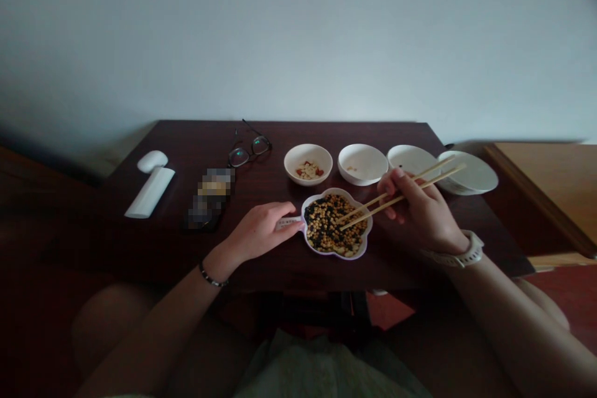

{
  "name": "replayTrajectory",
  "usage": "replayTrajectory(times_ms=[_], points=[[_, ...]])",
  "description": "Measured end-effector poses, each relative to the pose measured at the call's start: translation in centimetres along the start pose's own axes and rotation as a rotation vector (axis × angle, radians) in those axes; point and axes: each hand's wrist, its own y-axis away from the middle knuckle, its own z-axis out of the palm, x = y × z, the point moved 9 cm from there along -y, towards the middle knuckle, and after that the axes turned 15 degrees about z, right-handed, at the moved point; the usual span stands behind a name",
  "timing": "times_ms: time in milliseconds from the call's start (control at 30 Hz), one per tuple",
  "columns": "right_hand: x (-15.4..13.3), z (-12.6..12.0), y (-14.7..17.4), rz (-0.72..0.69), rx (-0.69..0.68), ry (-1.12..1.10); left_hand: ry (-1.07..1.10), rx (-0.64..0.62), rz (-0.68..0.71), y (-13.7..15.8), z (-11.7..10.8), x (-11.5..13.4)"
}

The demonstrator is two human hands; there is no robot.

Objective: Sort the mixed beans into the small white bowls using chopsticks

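A flower-shaped dish with a short handle holds a mix of yellow and black beans. My left hand grips its handle from the left, thumb and fingers on either side. In my right hand is a pair of wooden chopsticks, slanting down to the left. Their tips reach into the beans near the dish's middle; whether a bean is between them I cannot tell. Behind the dish, one white bowl contains pale and reddish nuts, and another white bowl has a few pale pieces.
Two more white bowls stand at the right, partly behind my right hand and the chopsticks. Eyeglasses, a blurred-out phone-like object and a white handheld device lie on the left of the dark table. A wall rises behind.
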Motion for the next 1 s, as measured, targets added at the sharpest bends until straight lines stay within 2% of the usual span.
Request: replayTrajectory(times_ms=[100,200,533,733,1000], points=[[1.5,0.7,0.4,0.118,-0.109,0.063,0.007,-0.003,-0.006,-0.1,0.0,0.0],[2.1,1.2,0.5,0.163,-0.164,0.144,0.017,-0.003,-0.005,-0.2,0.0,0.0],[1.7,2.0,0.2,0.117,-0.158,0.197,0.003,0.000,-0.008,-0.2,0.0,0.1],[1.6,1.4,0.2,0.105,-0.118,0.185,-0.001,0.004,-0.005,0.0,0.0,0.0],[1.9,2.0,0.4,0.096,-0.198,0.174,0.000,0.002,-0.006,-0.1,0.0,0.1]])
